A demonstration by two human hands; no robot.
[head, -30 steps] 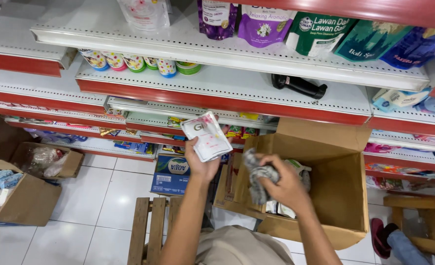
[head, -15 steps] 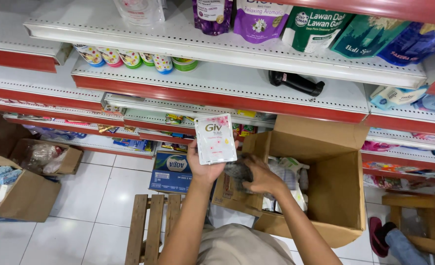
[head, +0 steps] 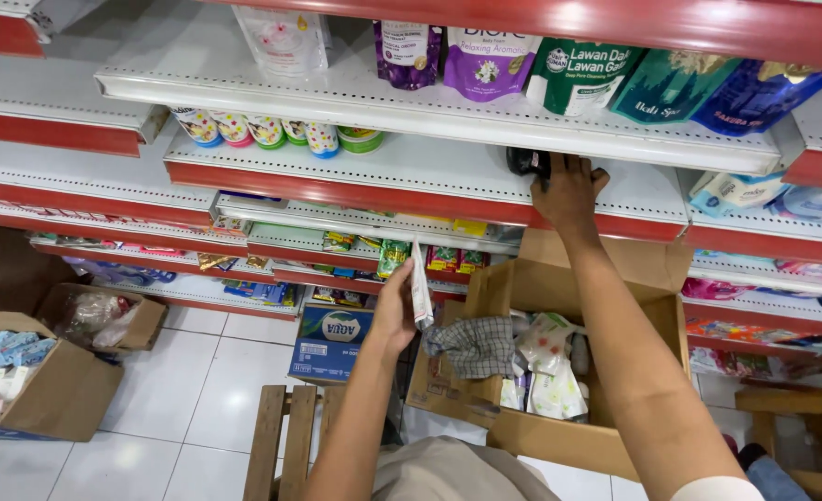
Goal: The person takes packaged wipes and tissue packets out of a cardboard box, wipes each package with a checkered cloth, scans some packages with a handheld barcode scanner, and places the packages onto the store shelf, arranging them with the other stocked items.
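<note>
White, flat and seen edge-on, the slim packet sits pinched in the left hand; the right hand grips a black object on the far shelf.

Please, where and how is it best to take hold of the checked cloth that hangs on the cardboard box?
Probably pinch the checked cloth at its bunched upper fold, coming from above. It drapes limp over the cardboard box edge, so the raised fold looks easiest to grasp.

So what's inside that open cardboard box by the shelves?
The cardboard box holds white refill pouches, and a checked grey cloth hangs over its edge. Whatever lies deeper is hidden beneath them and behind the right arm.
</note>
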